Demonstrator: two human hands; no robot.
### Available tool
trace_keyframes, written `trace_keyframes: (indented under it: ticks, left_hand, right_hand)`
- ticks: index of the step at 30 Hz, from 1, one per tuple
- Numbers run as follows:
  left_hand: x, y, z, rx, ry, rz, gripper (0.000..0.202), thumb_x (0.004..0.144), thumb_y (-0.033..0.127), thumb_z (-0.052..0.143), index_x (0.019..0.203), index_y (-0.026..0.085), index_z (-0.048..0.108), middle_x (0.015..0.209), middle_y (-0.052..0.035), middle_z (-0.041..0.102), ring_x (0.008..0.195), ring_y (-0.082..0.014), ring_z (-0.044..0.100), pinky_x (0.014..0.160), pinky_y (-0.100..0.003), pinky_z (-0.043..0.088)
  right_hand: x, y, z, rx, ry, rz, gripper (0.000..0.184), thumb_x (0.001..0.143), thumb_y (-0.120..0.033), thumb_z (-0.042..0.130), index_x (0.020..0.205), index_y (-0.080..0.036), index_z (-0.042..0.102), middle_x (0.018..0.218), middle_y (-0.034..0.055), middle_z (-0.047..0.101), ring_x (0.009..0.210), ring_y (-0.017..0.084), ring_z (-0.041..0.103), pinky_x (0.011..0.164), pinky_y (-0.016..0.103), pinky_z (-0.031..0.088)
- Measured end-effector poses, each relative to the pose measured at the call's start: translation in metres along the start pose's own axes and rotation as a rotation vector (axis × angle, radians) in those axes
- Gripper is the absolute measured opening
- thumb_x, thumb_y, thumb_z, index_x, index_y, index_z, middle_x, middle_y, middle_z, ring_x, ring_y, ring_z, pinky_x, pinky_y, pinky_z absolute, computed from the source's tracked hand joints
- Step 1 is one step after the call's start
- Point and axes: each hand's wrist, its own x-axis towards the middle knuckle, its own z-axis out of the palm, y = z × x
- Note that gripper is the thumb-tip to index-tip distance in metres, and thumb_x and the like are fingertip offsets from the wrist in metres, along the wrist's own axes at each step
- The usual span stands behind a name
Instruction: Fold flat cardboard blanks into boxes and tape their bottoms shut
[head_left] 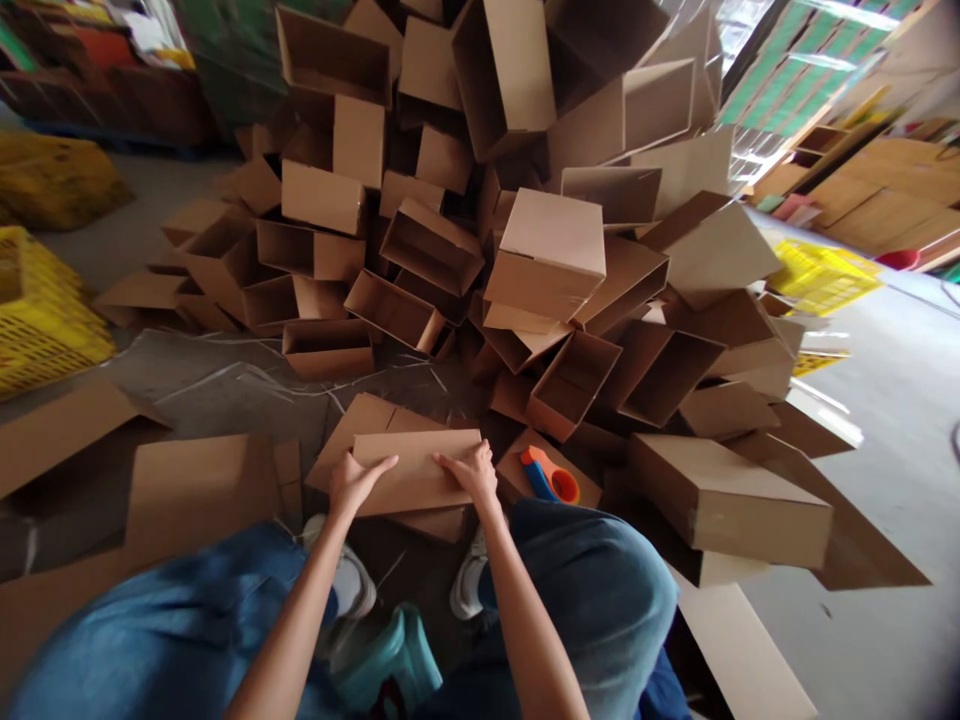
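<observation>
Between my knees, a flat piece of cardboard or a small carton (417, 470) is held level in both hands. My left hand (355, 482) grips its left end, thumb on top and fingers out of sight beneath or behind. My right hand (474, 472) holds the right end the same way, its fingers curled over the far corner. More flat cardboard (366, 412) lies under and behind the held piece. Right of my right hand, an orange and blue tape dispenser (551, 476) rests on a piece of cardboard.
A large heap of open cardboard boxes (431, 245) rises in front. Yellow plastic crates stand at the left (52, 315) and at the right (821, 275). A closed carton (731, 500) lies right of my knee. Flattened cardboard (202, 490) is at my left. Something teal (394, 660) is below me.
</observation>
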Motion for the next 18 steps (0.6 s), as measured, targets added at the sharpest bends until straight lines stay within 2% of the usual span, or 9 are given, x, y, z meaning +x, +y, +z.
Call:
trace_keyframes:
  ticks: [3,5,7,10,14,16,18]
  left_hand:
    - [-0.01,0.007,0.006,0.034,0.087,-0.013,0.109,0.067,0.063,0.078,0.145,-0.002,0.039,0.135,-0.0359,0.06,0.125,-0.045,0.06,0.097,-0.047,0.05]
    - [-0.019,0.014,0.012,0.06,0.19,0.069,0.123,0.068,0.065,0.077,0.154,-0.004,0.021,0.144,-0.0374,0.051,0.129,-0.0458,0.057,0.1,-0.047,0.048]
    - [-0.027,0.022,0.017,0.114,0.275,0.154,0.134,0.066,0.068,0.077,0.156,-0.004,0.011,0.144,-0.0382,0.049,0.129,-0.0477,0.055,0.101,-0.049,0.047]
    - [-0.034,0.034,0.02,0.178,0.289,0.141,0.141,0.062,0.068,0.08,0.157,-0.006,0.007,0.135,-0.0396,0.054,0.123,-0.0502,0.058,0.097,-0.052,0.048]
    - [-0.032,0.04,0.015,0.163,0.227,0.089,0.138,0.065,0.064,0.079,0.157,-0.005,0.004,0.14,-0.0397,0.05,0.124,-0.0497,0.058,0.095,-0.052,0.05]
    - [-0.026,0.038,0.011,0.138,0.199,0.06,0.137,0.065,0.062,0.08,0.158,-0.004,0.004,0.145,-0.0386,0.048,0.126,-0.0496,0.057,0.097,-0.052,0.049]
    - [-0.019,0.03,0.006,0.099,0.175,0.021,0.136,0.063,0.061,0.081,0.158,-0.002,0.007,0.148,-0.0373,0.046,0.128,-0.0495,0.056,0.1,-0.053,0.048]
  right_hand:
    - [-0.003,0.001,0.003,-0.017,0.007,-0.003,0.097,0.068,-0.068,0.075,0.138,-0.01,0.043,0.138,0.0245,0.056,0.126,0.04,0.059,0.097,0.045,0.049]
    - [-0.004,0.0,0.002,-0.024,0.011,-0.002,0.089,0.07,-0.067,0.074,0.134,-0.012,0.045,0.136,0.0229,0.057,0.124,0.04,0.06,0.096,0.045,0.05]
    - [-0.005,0.0,0.002,-0.038,0.015,-0.001,0.087,0.072,-0.068,0.072,0.133,-0.012,0.045,0.136,0.0232,0.057,0.122,0.04,0.061,0.095,0.046,0.05]
    - [-0.003,0.002,0.001,-0.053,0.006,0.002,0.089,0.073,-0.07,0.069,0.136,-0.013,0.043,0.137,0.0237,0.057,0.119,0.041,0.063,0.094,0.048,0.049]
    - [0.005,0.012,-0.005,0.083,-0.059,-0.026,0.088,0.069,-0.067,0.073,0.135,-0.015,0.046,0.139,0.0234,0.057,0.122,0.043,0.061,0.099,0.051,0.046]
    - [0.01,0.022,-0.01,0.204,-0.107,-0.07,0.082,0.069,-0.062,0.075,0.133,-0.017,0.051,0.136,0.0194,0.061,0.124,0.04,0.059,0.103,0.05,0.045]
    - [0.013,0.032,-0.014,0.299,-0.156,-0.117,0.072,0.073,-0.056,0.072,0.132,-0.02,0.054,0.13,0.0123,0.068,0.122,0.034,0.062,0.102,0.044,0.047]
